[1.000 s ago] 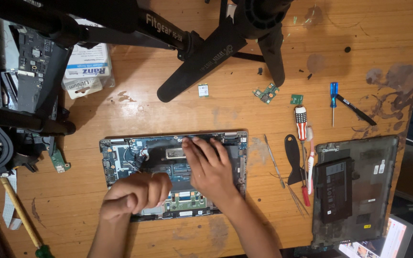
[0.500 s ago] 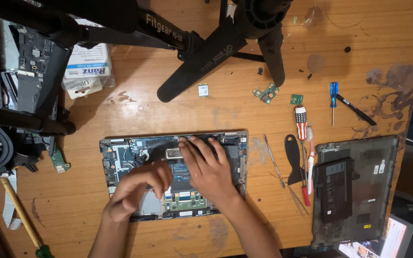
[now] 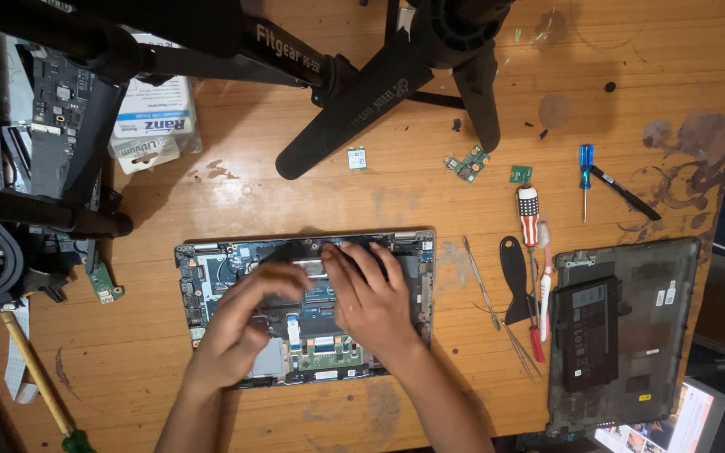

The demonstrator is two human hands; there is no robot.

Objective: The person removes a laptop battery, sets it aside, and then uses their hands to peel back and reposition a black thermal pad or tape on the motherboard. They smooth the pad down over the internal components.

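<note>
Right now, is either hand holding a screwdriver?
No: both the left hand and right hand rest bare on the opened laptop; the screwdrivers lie on the table beside it.

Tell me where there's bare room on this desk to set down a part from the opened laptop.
Bare wood lies between the tripod legs and the opened laptop, and along the near edge left of the left hand. It is crowded right of the right hand: spudger, screwdrivers and back cover.

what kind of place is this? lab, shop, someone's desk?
Probably an electronics repair bench. Both hands, left hand and right hand, rest inside an opened laptop chassis with exposed boards on a stained wooden table, beside a red-handled screwdriver and a removed dark bottom cover holding a black battery.
</note>
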